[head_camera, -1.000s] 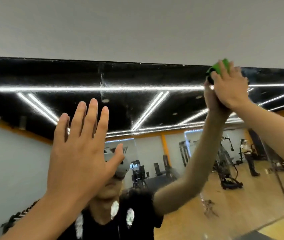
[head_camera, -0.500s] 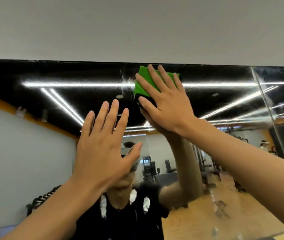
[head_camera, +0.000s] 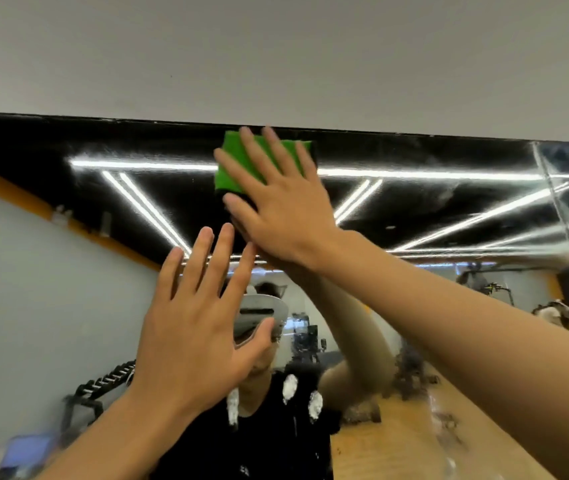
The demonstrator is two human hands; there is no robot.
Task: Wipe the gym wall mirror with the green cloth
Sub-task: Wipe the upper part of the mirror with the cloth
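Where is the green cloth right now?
In the head view, the green cloth lies flat on the mirror just under its top edge, near the middle, pressed by the right hand, above the left hand.

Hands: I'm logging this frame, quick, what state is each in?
Left hand: open, fingers spread, holding nothing.
Right hand: open, flat fingers pressing the cloth to the mirror.
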